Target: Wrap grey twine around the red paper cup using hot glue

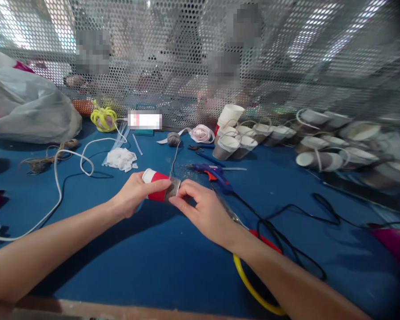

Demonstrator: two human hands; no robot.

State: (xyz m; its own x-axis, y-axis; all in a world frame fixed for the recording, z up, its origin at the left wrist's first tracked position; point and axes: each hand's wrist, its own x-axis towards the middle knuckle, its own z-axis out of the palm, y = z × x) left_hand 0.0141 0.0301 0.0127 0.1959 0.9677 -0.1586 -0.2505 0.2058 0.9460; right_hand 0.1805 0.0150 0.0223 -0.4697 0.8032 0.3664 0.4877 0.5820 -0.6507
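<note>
Paper cup (158, 196), red around its middle and white toward nine o'clock, is held on its side just above the blue bench (120, 266), near the middle of the view. Its three o'clock end is covered by a band of grey-brown twine (174, 164), past which a pale edge is left showing. The cup's body is enclosed by the left hand (133, 192), its grip closed, with the thumb laid flat along the red. The wrapped end is touched by the curled fingertips of the right hand (208, 213); its grip is nearly closed, though whether the strand is pinched cannot be told. From the cup, the fuzzy strand is led toward twelve o'clock to a small round ball (174, 139). At one o'clock from the cup a soft pink ribbon roll (202, 133) is seen; at two, a cluster of handled cups (226, 144), white-rimmed and brownish below. A smooth blue glue gun (206, 169) is laid at three o'clock, and crumpled white scraps (121, 159) are heaped at ten. Behind everything, perforated metal mesh (186, 58) is seen.
</note>
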